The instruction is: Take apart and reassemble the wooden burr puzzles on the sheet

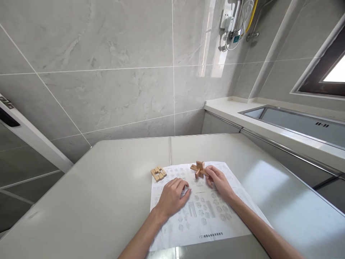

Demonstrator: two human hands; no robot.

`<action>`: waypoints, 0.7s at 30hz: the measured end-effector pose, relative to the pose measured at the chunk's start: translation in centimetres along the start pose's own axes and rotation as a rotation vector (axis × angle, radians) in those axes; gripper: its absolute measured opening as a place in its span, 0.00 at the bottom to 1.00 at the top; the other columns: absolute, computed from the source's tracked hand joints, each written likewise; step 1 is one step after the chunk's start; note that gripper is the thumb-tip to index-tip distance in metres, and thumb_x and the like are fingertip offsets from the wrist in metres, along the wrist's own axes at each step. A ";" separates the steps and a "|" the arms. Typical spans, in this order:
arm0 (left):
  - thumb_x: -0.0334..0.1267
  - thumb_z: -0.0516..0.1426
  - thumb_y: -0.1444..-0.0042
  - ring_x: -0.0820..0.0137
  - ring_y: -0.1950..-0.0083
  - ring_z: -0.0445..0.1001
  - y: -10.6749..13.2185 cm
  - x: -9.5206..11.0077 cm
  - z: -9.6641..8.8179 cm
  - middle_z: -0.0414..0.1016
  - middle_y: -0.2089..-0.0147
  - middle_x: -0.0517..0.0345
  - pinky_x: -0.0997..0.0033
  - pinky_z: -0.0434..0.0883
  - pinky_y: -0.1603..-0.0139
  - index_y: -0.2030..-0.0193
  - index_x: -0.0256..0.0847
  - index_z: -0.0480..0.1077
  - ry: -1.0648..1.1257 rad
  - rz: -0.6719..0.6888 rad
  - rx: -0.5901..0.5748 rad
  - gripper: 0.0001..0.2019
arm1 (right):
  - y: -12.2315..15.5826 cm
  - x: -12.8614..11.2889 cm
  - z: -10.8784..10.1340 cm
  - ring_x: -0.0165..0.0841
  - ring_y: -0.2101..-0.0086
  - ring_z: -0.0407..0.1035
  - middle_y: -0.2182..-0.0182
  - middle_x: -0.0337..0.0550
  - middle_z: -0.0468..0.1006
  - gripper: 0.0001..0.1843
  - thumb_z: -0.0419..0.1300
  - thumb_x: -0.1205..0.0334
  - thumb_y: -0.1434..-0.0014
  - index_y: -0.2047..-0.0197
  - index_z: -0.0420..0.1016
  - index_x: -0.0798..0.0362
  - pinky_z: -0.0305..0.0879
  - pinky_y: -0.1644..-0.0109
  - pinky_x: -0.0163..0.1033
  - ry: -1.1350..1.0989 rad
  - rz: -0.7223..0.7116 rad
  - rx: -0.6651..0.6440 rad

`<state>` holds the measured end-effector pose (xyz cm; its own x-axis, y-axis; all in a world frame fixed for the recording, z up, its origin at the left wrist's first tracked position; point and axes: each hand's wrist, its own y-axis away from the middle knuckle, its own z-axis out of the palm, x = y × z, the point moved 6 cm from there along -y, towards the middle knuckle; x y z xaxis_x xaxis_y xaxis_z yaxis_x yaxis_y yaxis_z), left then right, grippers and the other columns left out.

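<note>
A printed instruction sheet lies on the pale table. My right hand pinches a small wooden cross-shaped puzzle that rests near the sheet's far edge. My left hand lies palm down on the sheet, fingers loosely curled and holding nothing. A short way beyond its fingertips, a loose cluster of wooden puzzle pieces sits at the sheet's far left corner, apart from both hands.
A grey tiled wall rises behind the table. To the right runs a counter with a steel sink. Wall fittings with cables and a hose hang at the upper right. A dark window is at far right.
</note>
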<state>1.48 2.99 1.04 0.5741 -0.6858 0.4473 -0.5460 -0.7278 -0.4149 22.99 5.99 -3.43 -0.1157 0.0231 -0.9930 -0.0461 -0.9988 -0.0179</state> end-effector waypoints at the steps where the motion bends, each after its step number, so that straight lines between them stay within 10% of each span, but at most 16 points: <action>1: 0.40 0.58 0.31 0.63 0.58 0.76 -0.1 -0.1 -0.3 0.77 0.58 0.54 0.61 0.73 0.57 0.53 0.44 0.71 0.031 -0.037 0.022 0.04 | 0.1 0.1 0.3 0.27 0.79 0.55 0.75 0.33 0.66 0.26 0.64 0.35 0.34 0.68 0.67 0.49 0.50 0.74 0.36 0.011 0.015 -0.044; 10: 0.55 0.74 0.50 0.47 0.30 0.69 0.4 -1.4 0.6 0.65 0.29 0.42 0.43 0.70 0.33 0.24 0.52 0.53 0.493 -0.299 -0.061 0.52 | 2.0 0.1 3.7 0.27 0.80 0.53 0.81 0.28 0.63 0.26 0.62 0.37 0.31 0.69 0.63 0.49 0.48 0.72 0.36 0.050 0.067 -0.464; 14: 0.51 0.76 0.54 0.49 0.33 0.73 0.4 -1.2 1.3 0.73 0.32 0.46 0.46 0.71 0.32 0.27 0.51 0.62 0.538 -0.295 -0.178 0.48 | 2.5 0.4 4.4 0.27 0.79 0.55 0.81 0.29 0.65 0.26 0.62 0.38 0.31 0.68 0.63 0.49 0.50 0.71 0.36 0.023 0.085 -0.574; 21: 0.42 0.75 0.54 0.52 0.38 0.76 0.0 -1.3 0.2 0.76 0.35 0.46 0.45 0.74 0.34 0.31 0.46 0.66 0.551 -0.290 -0.046 0.43 | 2.9 -1.6 4.6 0.26 0.79 0.56 0.77 0.29 0.65 0.24 0.64 0.36 0.33 0.62 0.66 0.48 0.50 0.72 0.35 0.012 0.085 -0.567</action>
<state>0.87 3.88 0.35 0.3104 -0.3477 0.8847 -0.4480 -0.8744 -0.1864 18.48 3.27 -1.36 -0.0844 -0.0551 -0.9949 0.5024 -0.8646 0.0053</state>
